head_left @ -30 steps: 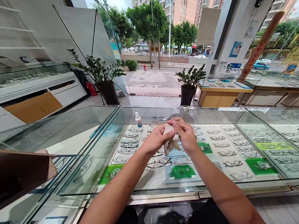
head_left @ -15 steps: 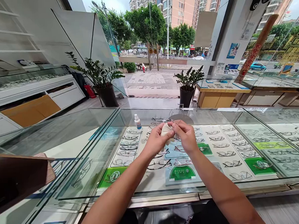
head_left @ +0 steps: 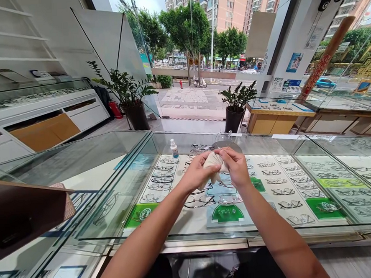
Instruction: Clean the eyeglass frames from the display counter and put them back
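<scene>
A small white dropper-style bottle stands on the glass display counter, left of and beyond the hands. The left forearm slants up and rightward from the lower edge; the left hand, its thumb laid toward the right, grips a crumpled beige cloth, bunched between both hands above the rows of eyeglasses. The right hand, its forearm slanting up and leftward, pinches the cloth's right side with bent fingers; whatever the folds cover cannot be made out.
</scene>
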The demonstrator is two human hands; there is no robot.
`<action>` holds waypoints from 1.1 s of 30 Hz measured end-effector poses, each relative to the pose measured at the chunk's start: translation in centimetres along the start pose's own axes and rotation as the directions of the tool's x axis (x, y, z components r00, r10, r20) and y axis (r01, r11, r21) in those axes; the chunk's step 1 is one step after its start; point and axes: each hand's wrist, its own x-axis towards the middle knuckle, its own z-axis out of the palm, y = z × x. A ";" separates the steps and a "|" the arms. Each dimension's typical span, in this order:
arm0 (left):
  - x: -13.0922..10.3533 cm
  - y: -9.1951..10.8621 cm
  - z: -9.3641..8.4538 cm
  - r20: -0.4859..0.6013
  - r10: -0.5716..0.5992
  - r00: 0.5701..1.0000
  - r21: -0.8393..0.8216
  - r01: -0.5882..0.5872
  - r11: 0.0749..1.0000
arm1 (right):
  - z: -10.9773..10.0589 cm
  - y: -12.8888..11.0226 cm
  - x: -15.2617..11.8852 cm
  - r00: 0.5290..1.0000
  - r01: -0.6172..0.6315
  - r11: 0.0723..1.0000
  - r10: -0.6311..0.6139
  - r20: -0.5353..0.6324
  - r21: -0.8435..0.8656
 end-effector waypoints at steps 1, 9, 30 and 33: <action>0.0 -0.1 0.2 -0.025 0.010 1.000 -0.009 -0.010 1.000 | 0.0 0.0 0.0 1.000 0.006 1.000 -0.006 0.015 -0.017; 0.2 0.1 -0.6 0.018 -0.039 0.999 0.037 0.038 0.999 | -0.5 -0.2 0.2 0.998 0.049 0.997 -0.047 0.033 -0.065; 0.0 0.6 -1.3 0.110 -0.070 0.991 0.125 0.056 0.991 | -0.4 0.8 0.6 1.000 -0.019 1.000 0.019 -0.010 0.004; 0.1 0.2 -1.1 0.029 -0.050 0.998 0.174 0.044 0.984 | -0.1 1.0 0.5 1.000 -0.005 1.000 0.006 0.018 -0.030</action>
